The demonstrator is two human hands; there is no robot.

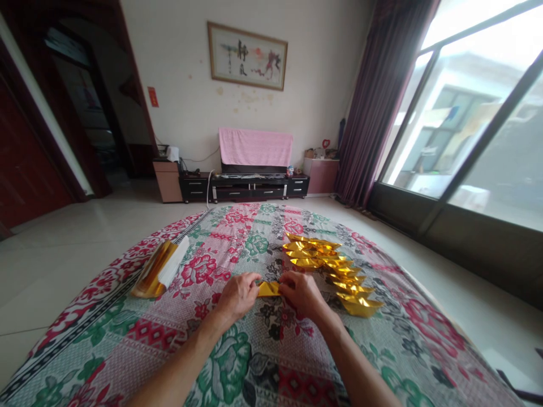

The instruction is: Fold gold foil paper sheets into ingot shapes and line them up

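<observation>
Left hand (240,295): thumb and fingers pinched on the left end of a small gold foil piece (268,289). Right hand (303,293): same grip on its right end. Foil piece sits between the two hands, near the middle of the cloth, flat-looking strip with a creased upper edge; whether it touches the cloth, can't tell. Both forearms come in from the bottom of the view.

Under it all: floral cloth (229,350), red, green, grey and white. What it covers, can't tell.

Right of and beyond the right hand: folded gold boats (360,306), pointed ends, bunched in overlapping rows running from far to near. Nearest one sits just right of the right wrist.

Left side, well apart from the left hand: gold foil stack (156,268), with a white portion along its right side, lying at a slant.

Farther out: tiled floor (348,210), low black cabinet (250,193), pink cover (255,147) draped above it, framed picture (247,56) on the wall. Purple curtain (369,102) and window (475,124) on the right.
</observation>
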